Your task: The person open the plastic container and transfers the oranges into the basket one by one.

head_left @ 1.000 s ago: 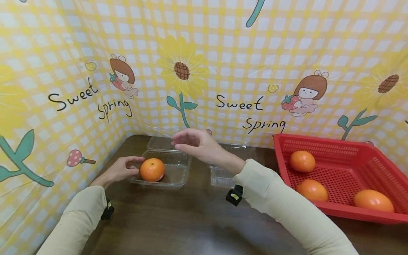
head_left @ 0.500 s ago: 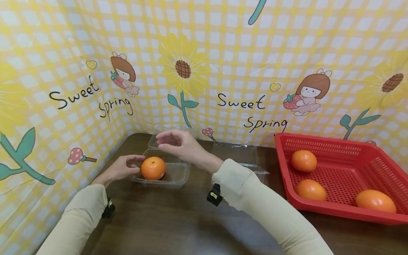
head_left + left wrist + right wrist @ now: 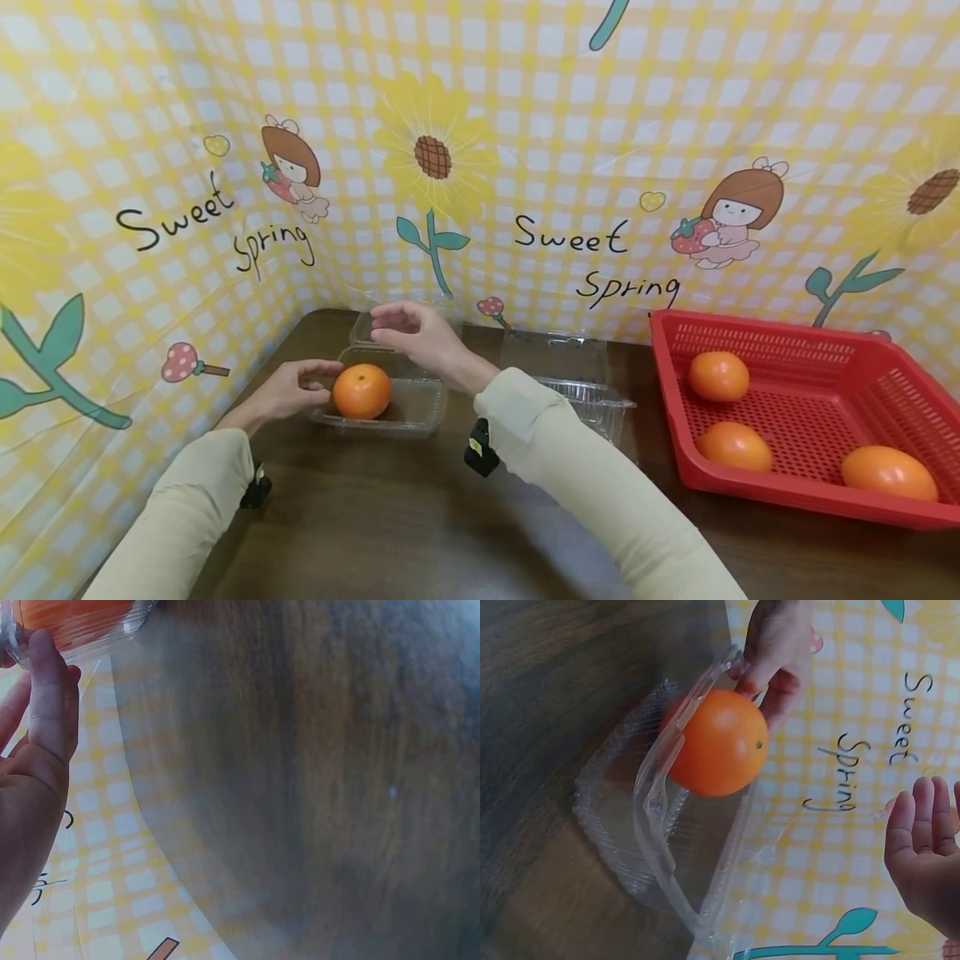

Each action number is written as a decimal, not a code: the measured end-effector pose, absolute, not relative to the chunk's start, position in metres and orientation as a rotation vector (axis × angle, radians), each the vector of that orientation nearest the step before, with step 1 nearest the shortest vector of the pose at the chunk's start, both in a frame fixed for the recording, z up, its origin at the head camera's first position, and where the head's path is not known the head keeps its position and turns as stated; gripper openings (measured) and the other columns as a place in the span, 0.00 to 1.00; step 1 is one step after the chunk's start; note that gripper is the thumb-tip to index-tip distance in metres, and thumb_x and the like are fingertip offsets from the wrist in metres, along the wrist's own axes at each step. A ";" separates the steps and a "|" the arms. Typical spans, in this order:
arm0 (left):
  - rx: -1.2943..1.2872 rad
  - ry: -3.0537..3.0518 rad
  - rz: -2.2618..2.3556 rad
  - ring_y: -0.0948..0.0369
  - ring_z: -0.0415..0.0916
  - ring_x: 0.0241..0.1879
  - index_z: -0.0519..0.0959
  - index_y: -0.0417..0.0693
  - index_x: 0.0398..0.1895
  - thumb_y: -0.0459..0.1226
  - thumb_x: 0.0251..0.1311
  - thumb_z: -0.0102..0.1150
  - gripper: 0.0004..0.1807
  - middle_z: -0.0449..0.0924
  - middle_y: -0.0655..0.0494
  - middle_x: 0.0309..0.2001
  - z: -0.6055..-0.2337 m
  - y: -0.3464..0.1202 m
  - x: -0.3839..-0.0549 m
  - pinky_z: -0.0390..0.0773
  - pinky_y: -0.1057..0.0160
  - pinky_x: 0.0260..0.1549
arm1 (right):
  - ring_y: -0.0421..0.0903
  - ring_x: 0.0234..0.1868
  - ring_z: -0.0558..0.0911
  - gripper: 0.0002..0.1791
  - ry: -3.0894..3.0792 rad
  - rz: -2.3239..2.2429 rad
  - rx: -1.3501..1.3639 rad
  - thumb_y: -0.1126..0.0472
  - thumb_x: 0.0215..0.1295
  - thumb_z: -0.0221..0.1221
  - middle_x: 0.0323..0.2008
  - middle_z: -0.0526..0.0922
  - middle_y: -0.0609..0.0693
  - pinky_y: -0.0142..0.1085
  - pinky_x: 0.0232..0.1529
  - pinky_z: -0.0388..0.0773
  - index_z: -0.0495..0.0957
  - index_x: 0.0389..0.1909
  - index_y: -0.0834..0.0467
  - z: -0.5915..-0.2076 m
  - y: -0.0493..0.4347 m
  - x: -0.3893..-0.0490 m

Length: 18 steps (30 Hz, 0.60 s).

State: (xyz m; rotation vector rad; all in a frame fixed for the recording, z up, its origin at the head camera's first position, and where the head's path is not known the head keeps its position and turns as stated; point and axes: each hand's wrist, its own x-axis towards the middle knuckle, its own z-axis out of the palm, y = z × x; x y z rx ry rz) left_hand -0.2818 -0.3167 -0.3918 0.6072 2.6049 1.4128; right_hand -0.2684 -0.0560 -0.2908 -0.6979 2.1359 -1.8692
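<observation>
A single orange [image 3: 362,392] sits at the left end of a clear plastic container [image 3: 420,408], whose hinged lid [image 3: 365,325] is folded back toward the cloth. My left hand [image 3: 288,390] is at the container's left end, thumb and fingers spread apart beside the fruit. In the left wrist view a fingertip touches the clear wall [image 3: 112,637]. Above the folded-back lid, my right hand [image 3: 420,333] hangs with its fingers loosely bent and nothing between them. The right wrist view shows the orange [image 3: 716,742] leaning out past the rim [image 3: 656,795].
A second clear container [image 3: 600,408] with its lid up stands to the right, partly behind my right forearm. Beyond it, a red basket [image 3: 667,400] holds several oranges, including one near its back corner [image 3: 718,376]. Checked cloth [image 3: 480,167] rises behind the brown table [image 3: 360,500].
My right hand has moved left to above the lid, uncovering more of the second container. My left hand and the orange keep their places, while the whole view shifts slightly.
</observation>
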 end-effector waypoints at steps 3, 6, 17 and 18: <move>0.607 2.614 1.406 0.63 0.75 0.33 0.65 0.24 0.53 0.23 0.49 0.54 0.25 0.67 0.28 0.50 -0.391 -0.316 -0.282 0.75 0.67 0.24 | 0.40 0.40 0.76 0.15 2.172 -1.857 -0.665 0.64 0.57 0.58 0.40 0.79 0.50 0.32 0.40 0.74 0.75 0.46 0.59 -0.296 -0.059 -0.273; 0.596 2.615 1.405 0.63 0.75 0.33 0.65 0.24 0.53 0.23 0.49 0.54 0.25 0.66 0.28 0.50 -0.391 -0.315 -0.283 0.75 0.66 0.25 | 0.40 0.41 0.76 0.16 2.220 -1.810 -0.672 0.64 0.56 0.58 0.42 0.79 0.52 0.31 0.41 0.73 0.75 0.47 0.60 -0.303 -0.061 -0.276; 0.610 2.590 1.419 0.60 0.76 0.34 0.64 0.23 0.54 0.23 0.49 0.55 0.26 0.65 0.27 0.51 -0.391 -0.316 -0.284 0.75 0.66 0.26 | 0.50 0.49 0.74 0.20 2.263 -1.658 -0.672 0.65 0.54 0.59 0.49 0.75 0.58 0.31 0.43 0.73 0.72 0.50 0.63 -0.320 -0.074 -0.278; 0.606 2.586 1.422 0.60 0.76 0.34 0.64 0.23 0.54 0.23 0.49 0.55 0.26 0.65 0.27 0.51 -0.391 -0.316 -0.284 0.75 0.66 0.26 | 0.50 0.50 0.74 0.21 2.276 -1.637 -0.671 0.65 0.54 0.60 0.49 0.75 0.58 0.31 0.44 0.72 0.72 0.50 0.63 -0.321 -0.075 -0.278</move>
